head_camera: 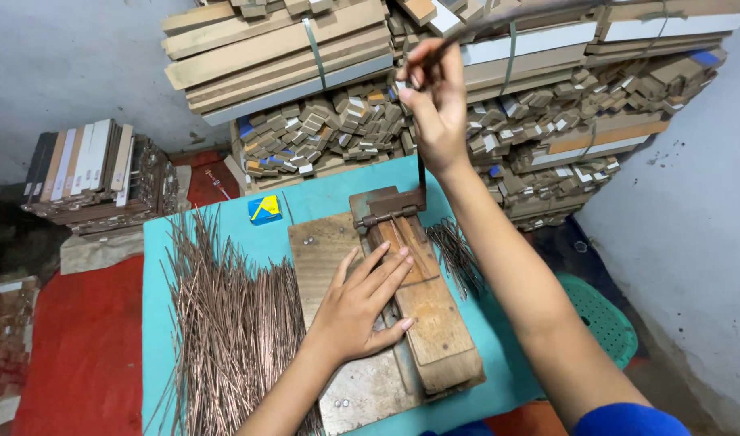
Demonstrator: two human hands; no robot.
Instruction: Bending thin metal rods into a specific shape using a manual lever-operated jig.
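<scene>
the left hand (362,303) lies flat, fingers spread wide, on the wooden jig (422,307), palm pressing on its upper face and fingertips reaching toward the thin rods (406,242) laid along the jig's top. it grips nothing. the jig is a long block sitting on a plywood board (330,258), which rests on the teal table (156,266). at the jig's far end is a rusty metal hinge plate (386,206).

the right hand (434,101) is raised well above the table and closed around the lever (420,173), a dark metal bar that rises from the hinge plate; its upper end runs on past the fist toward the top right.

a big heap of copper-coloured rods (233,323) covers the table left of the board. a smaller bunch of rods (455,254) lies just right of the jig. a small blue and yellow box (264,209) sits near the table's far edge. behind the table are strapped bundles of wood strips (305,56), and a green plastic stool (600,319) stands at the right.
</scene>
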